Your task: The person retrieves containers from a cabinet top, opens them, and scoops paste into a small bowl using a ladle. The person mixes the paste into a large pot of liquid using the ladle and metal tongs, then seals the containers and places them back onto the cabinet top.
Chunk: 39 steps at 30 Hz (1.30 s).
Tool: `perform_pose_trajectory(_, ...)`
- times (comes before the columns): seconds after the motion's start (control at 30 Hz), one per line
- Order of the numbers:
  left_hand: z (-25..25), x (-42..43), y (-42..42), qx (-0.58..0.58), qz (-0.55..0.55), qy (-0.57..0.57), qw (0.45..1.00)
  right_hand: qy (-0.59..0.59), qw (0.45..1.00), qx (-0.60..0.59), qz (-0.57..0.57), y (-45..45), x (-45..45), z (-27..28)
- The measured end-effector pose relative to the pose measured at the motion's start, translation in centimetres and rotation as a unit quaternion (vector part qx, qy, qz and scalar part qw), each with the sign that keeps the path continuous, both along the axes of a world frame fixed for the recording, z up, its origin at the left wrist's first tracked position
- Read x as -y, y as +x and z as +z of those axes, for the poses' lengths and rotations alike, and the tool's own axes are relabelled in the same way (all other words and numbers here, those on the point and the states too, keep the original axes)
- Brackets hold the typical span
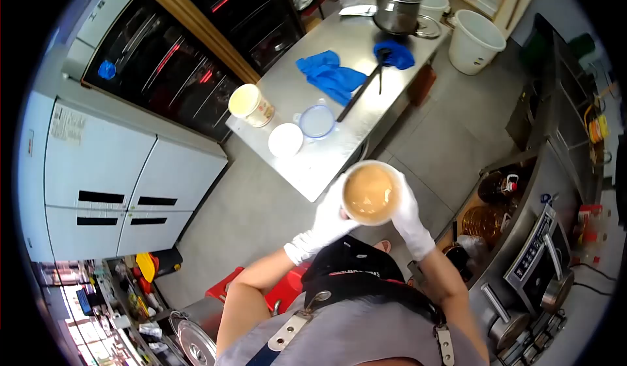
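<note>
Between my two white-gloved hands is a round cup point(371, 193) filled with a light brown liquid, its surface catching the light. My left hand point(332, 210) wraps its left side, and my right hand point(406, 210) closes on its right side. The cup is off the table, in front of my body. Nearest to it on the steel table point(307, 176) are a clear round lid with a blue rim point(317, 121) and a white round lid point(285, 140). A printed tub with pale yellow contents point(251, 104) stands at the table's left corner.
Blue cloth or gloves point(332, 75), a long dark utensil point(360, 95) and a steel pot point(397, 8) sit farther along the table. A white bucket point(477, 41) stands to its right. Fridges point(130, 176) line the left; a cooking counter point(522, 261) with pans runs along the right.
</note>
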<state>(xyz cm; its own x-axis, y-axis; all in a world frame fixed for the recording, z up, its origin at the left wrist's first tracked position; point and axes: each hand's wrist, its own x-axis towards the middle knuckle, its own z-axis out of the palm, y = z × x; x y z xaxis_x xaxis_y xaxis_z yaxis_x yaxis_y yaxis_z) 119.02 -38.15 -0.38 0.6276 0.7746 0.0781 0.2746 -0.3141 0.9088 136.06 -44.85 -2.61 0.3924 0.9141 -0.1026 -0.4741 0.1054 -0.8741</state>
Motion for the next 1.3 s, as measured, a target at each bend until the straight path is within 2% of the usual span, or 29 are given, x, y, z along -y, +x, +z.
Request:
perform_pose_trajectory(0.03,0.6,-1.6,-1.8,-0.031,0.021,-0.048,0.998,0.019,0.998,-0.045,0.038,-1.4,-2.8,-0.1)
perform_pose_trajectory(0.1,-2.1,-4.4,-4.5,-0.01,0.09,-0.03,0.995,0.007,0.994,-0.068,0.086,-3.9,-8.0,-1.8)
perform_pose_trajectory(0.17,-3.8,-6.9,-6.5,0.012,0.154,-0.043,0.987,-0.036,0.985,-0.14,0.095,-5.8,-12.3,-4.2)
perform_pose_trajectory(0.23,-5.2,-9.3,-7.5,0.015,0.173,-0.007,0.985,-0.069,0.977,-0.175,0.103,-6.7,-15.6,-5.4)
perform_pose_trajectory(0.3,-6.1,-11.4,-8.4,-0.058,0.132,-0.044,0.988,-0.117,0.972,-0.18,0.097,-6.9,-17.6,-6.5)
perform_pose_trajectory(0.37,-6.3,-13.8,-9.1,-0.146,0.08,-0.069,0.984,-0.125,0.979,-0.118,0.113,-6.8,-19.0,-7.7)
perform_pose_trajectory(0.43,-6.8,-15.5,-10.7,-0.137,0.079,0.053,0.986,-0.125,0.985,-0.05,0.104,-6.2,-19.6,-8.1)
perform_pose_trajectory(0.5,-9.6,-17.7,-12.5,-0.157,0.082,0.189,0.966,-0.141,0.987,0.01,0.079,-5.2,-20.1,-7.8)
perform_pose_trajectory(0.57,-10.6,-19.7,-13.0,-0.189,0.086,0.215,0.954,-0.185,0.981,-0.029,0.055,-3.6,-20.2,-8.2)
perform_pose_trajectory(0.67,-12.5,-21.8,-12.8,-0.248,0.036,0.298,0.921,-0.218,0.964,0.144,0.043,-1.4,-20.7,-8.2)
perform_pose_trajectory(0.7,-13.2,-22.2,-12.8,-0.252,0.02,0.305,0.918,-0.215,0.957,0.188,0.05,-0.9,-21.1,-7.9)
perform_pose_trajectory(0.77,-13.3,-22.9,-12.7,-0.263,-0.008,0.319,0.911,-0.199,0.963,0.165,0.08,0.0,-22.2,-7.2)
perform_pose_trajectory(0.8,-13.1,-22.7,-12.8,-0.257,0.024,0.305,0.917,-0.195,0.96,0.177,0.089,0.2,-23.0,-6.8)
perform_pose_trajectory(0.87,-9.7,-22.7,-12.7,-0.246,0.089,0.282,0.923,-0.163,0.959,0.196,0.121,-0.1,-25.4,-4.8)
perform_pose_trajectory(0.93,-7.0,-23.2,-12.7,-0.148,0.17,0.118,0.967,-0.095,0.952,0.218,0.191,-0.9,-28.2,-2.4)
perform_pose_trajectory(1.0,-4.2,-23.9,-12.4,-0.024,0.216,-0.048,0.975,0.004,0.91,0.335,0.247,-2.5,-31.1,-0.4)
perform_pose_trajectory(1.07,-1.8,-24.9,-11.7,0.118,0.224,-0.214,0.943,0.093,0.825,0.471,0.298,-4.7,-33.6,2.8)
perform_pose_trajectory(1.13,-0.4,-25.6,-10.6,0.227,0.235,-0.251,0.911,0.177,0.712,0.581,0.351,-6.6,-36.1,5.2)
perform_pose_trajectory(1.17,-0.1,-26.1,-10.2,0.28,0.238,-0.267,0.891,0.182,0.692,0.595,0.367,-7.2,-37.3,6.0)
perform_pose_trajectory(1.2,-1.8,-26.8,-10.3,0.337,0.219,-0.282,0.871,0.186,0.671,0.608,0.381,-7.8,-38.6,6.8)
perform_pose_trajectory(1.23,-2.0,-27.5,-10.4,0.358,0.214,-0.271,0.868,0.191,0.648,0.624,0.393,-8.4,-40.0,7.3)
perform_pose_trajectory(1.27,-2.1,-28.0,-10.6,0.379,0.208,-0.26,0.863,0.238,0.602,0.671,0.362,-9.1,-41.1,7.3)
perform_pose_trajectory(1.3,-2.4,-28.5,-11.0,0.4,0.202,-0.251,0.858,0.235,0.591,0.676,0.372,-9.8,-42.0,7.6)
